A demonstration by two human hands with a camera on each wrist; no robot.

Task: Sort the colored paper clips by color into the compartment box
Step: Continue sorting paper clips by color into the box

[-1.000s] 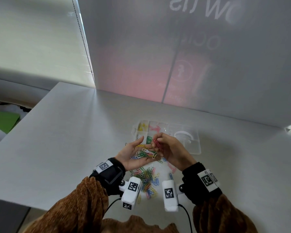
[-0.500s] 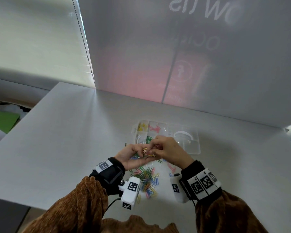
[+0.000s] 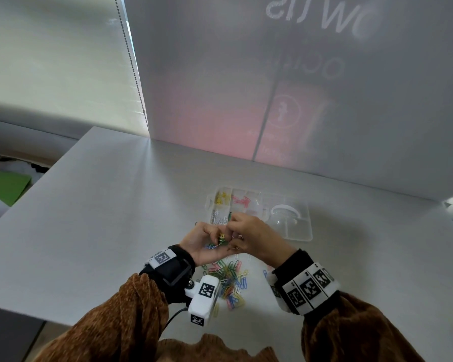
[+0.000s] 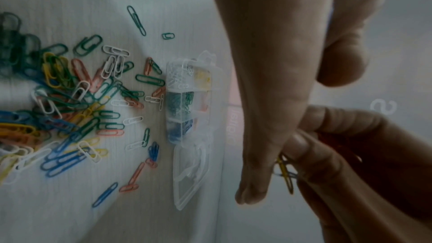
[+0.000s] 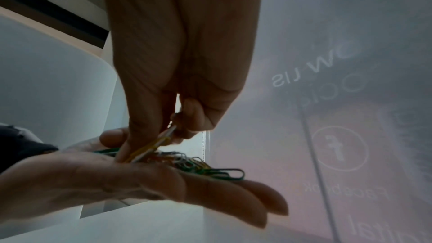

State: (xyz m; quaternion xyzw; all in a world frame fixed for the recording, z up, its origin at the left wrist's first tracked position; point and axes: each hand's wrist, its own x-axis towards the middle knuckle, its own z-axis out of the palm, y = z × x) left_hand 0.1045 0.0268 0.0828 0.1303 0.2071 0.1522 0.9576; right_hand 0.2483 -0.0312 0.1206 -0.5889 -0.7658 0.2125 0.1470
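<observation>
My left hand [image 3: 202, 246] lies palm up above the table, fingers nearly straight, carrying a small heap of mixed paper clips [image 5: 198, 163]. My right hand [image 5: 173, 132] reaches down into that heap and pinches a yellow clip [image 5: 149, 148] between thumb and forefinger; the same yellow clip [image 4: 286, 175] shows in the left wrist view. The clear compartment box [image 3: 296, 231] stands just beyond the hands, with yellow [image 3: 222, 198], pink [image 3: 242, 199], white [image 3: 217, 218] and green clips in separate cells. The right hand [image 3: 254, 239] hides the box's near middle cells.
A loose pile of mixed clips [image 3: 230, 280] lies on the white table [image 3: 102, 218] under my wrists, with stray clips [image 4: 138, 19] scattered towards the box [image 4: 187, 99]. A white partition wall [image 3: 324, 100] rises behind the box. The table edge runs along the left.
My right hand has rolled over at the wrist and its fingers have gone down into the clips on the left palm. The left hand has stayed in place.
</observation>
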